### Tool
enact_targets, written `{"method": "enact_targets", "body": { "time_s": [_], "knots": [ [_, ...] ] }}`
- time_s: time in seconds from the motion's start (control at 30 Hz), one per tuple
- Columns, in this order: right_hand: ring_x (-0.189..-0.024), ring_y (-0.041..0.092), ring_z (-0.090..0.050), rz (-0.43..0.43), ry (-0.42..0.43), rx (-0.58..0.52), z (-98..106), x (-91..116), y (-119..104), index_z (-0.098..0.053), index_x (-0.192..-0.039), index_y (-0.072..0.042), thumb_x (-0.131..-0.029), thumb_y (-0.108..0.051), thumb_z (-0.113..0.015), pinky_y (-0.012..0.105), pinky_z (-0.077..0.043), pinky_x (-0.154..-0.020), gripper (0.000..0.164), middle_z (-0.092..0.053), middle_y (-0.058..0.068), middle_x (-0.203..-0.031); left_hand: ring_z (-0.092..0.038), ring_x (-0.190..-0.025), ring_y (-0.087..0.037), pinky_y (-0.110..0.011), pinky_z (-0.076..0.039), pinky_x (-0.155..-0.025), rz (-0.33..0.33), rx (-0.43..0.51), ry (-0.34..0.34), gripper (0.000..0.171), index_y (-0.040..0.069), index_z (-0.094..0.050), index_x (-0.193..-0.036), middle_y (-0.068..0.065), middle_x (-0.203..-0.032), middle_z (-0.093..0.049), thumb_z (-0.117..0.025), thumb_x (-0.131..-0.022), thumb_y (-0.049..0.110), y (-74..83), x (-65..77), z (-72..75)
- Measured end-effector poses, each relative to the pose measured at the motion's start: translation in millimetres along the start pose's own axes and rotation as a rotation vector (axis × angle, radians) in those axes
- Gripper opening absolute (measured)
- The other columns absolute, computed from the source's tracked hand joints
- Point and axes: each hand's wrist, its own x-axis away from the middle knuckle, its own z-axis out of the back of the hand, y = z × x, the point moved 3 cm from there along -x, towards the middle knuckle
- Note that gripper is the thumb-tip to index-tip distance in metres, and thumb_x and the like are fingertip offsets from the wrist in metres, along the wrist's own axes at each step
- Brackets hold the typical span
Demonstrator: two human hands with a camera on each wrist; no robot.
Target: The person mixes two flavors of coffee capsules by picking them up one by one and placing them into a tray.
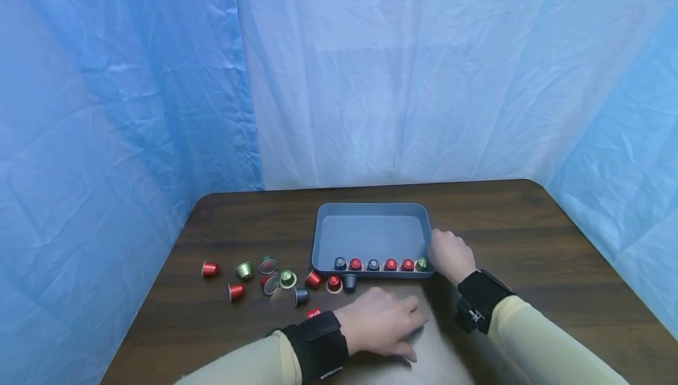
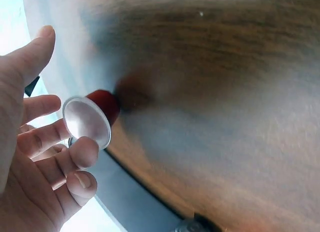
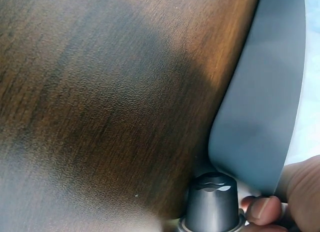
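My right hand (image 1: 450, 255) is curled at the front right corner of the grey tray (image 1: 381, 209). In the right wrist view its fingers lie at the rim of a dark coffee capsule (image 3: 212, 204), just outside the tray; the head view hides that capsule behind the hand. My left hand (image 1: 384, 323) is spread palm down in front of the tray, thumb apart. Below its fingers, in the left wrist view, a red coffee capsule (image 2: 104, 103) is on its side, foil lid towards the camera. One fingertip overlaps the rim; whether it touches cannot be told.
A row of red, dark and green capsules (image 1: 390, 265) stands along the tray's front wall. Several loose capsules (image 1: 236, 292) lie scattered to the left on the wooden table (image 1: 498, 220). A dark capsule (image 1: 349, 282) sits against the tray's front side. Blue sheets hang around the table.
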Motion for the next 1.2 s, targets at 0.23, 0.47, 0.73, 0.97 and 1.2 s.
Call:
{"method": "enact_targets", "body": {
  "time_s": [0.23,0.47,0.73,0.97,1.2],
  "knots": [
    [-0.066,0.024,-0.062,0.002,0.006,-0.002,-0.3,0.2,-0.2,-0.061,-0.108,0.010,-0.100,-0.010,-0.062,0.041,-0.059,-0.062,0.022,-0.064,0.017,-0.083,-0.053,-0.072,0.003,-0.011,-0.034,-0.057,-0.009,-0.053,-0.037,0.040,0.027,-0.065,-0.128,0.012,-0.106,-0.059,-0.067,-0.096,0.051,5.1,-4.4,-6.1],
    [-0.065,0.024,-0.062,0.007,0.016,0.000,-0.7,1.0,-0.2,-0.062,-0.106,0.009,-0.100,-0.011,-0.063,0.041,-0.059,-0.063,0.021,-0.063,0.015,-0.081,-0.051,-0.067,0.003,-0.012,-0.035,-0.055,-0.008,-0.090,-0.050,0.019,0.028,-0.073,-0.115,0.011,-0.103,-0.061,-0.071,-0.098,0.036,0.9,-2.1,-6.8],
    [-0.065,0.023,-0.062,0.013,0.014,-0.007,0.3,1.5,0.1,-0.062,-0.107,0.009,-0.100,-0.011,-0.064,0.040,-0.059,-0.063,0.022,-0.063,0.014,-0.081,-0.051,-0.068,0.001,-0.013,-0.034,-0.054,-0.013,-0.095,-0.042,0.014,0.028,-0.075,-0.109,0.011,-0.093,-0.059,-0.073,-0.096,0.034,-5.1,3.9,-5.1],
    [-0.067,0.023,-0.062,0.013,0.004,-0.008,0.8,0.9,0.0,-0.062,-0.110,0.010,-0.100,-0.011,-0.063,0.039,-0.059,-0.063,0.023,-0.064,0.015,-0.083,-0.050,-0.065,-0.001,-0.017,-0.033,-0.053,-0.003,-0.129,-0.056,0.008,0.029,-0.074,-0.102,0.012,-0.087,-0.057,-0.073,-0.094,0.034,-8.8,12.4,-1.4],
    [-0.067,0.023,-0.063,0.015,0.003,-0.012,0.9,1.0,0.7,-0.062,-0.111,0.010,-0.100,-0.011,-0.063,0.040,-0.060,-0.065,0.024,-0.064,0.015,-0.084,-0.051,-0.069,-0.002,-0.017,-0.035,-0.056,0.012,-0.124,-0.110,0.015,0.029,-0.075,-0.106,0.012,-0.088,-0.058,-0.077,-0.091,0.027,-14.4,19.8,1.3]
  ]
}}
